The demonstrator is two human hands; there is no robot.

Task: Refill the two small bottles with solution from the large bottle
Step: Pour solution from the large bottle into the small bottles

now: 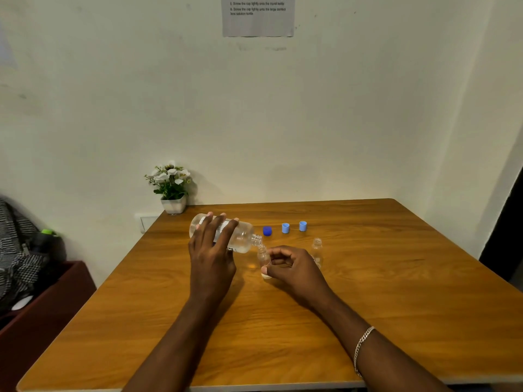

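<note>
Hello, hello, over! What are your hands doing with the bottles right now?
Left hand grips large bottle, tipped, neck over first small bottle. Right hand holds it. Second small bottle stands uncapped beside. Nothing blocks the pour.

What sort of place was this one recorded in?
Probably an ordinary room set up for the recording, not a lab: a wooden table pushed against a bare wall, a printed instruction sheet on that wall, and a small potted plant.
</note>
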